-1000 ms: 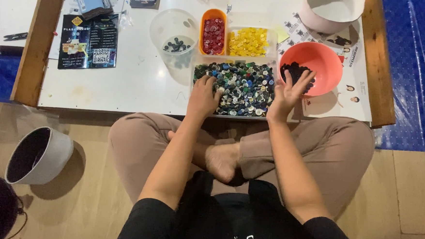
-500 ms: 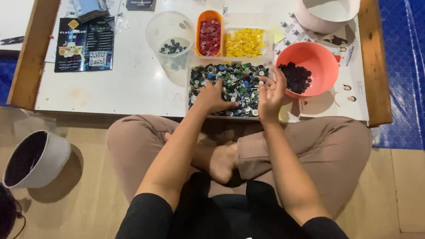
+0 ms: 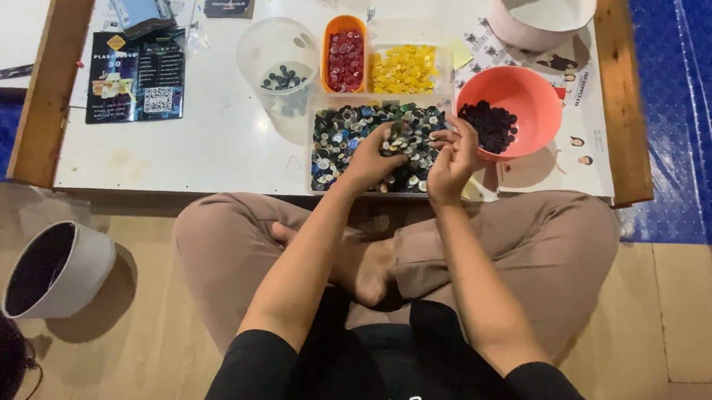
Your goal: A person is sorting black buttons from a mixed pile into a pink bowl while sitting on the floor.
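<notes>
A clear rectangular tray (image 3: pixel 315 183) full of mixed-colour bottle caps sits at the table's near edge. My left hand (image 3: pixel 372 155) is raised over the tray with a bunch of caps (image 3: pixel 400 140) gripped in its fingers. Close beside it, my right hand (image 3: pixel 456 158) has its fingers curled next to that bunch, and what it holds is not visible. Right of the tray stands a coral bowl (image 3: pixel 532 91) with dark caps. Behind the tray are an orange tub (image 3: pixel 328 56) of red caps, a clear tub (image 3: pixel 445 54) of yellow caps and a clear round tub (image 3: pixel 258 45) with a few dark caps.
A low white table (image 3: pixel 212 148) with wooden side rails carries a dark leaflet (image 3: pixel 135 75), a blue packet (image 3: pixel 143 6) and a white bowl (image 3: pixel 503 25) at the far right. A white bucket (image 3: pixel 84 275) lies on the wooden floor to my left. Blue sheeting (image 3: pixel 693 120) covers the floor on the right.
Both hands have lifted from flat on the caps and drawn together over the tray's right half. My left hand has picked up a bunch of caps.
</notes>
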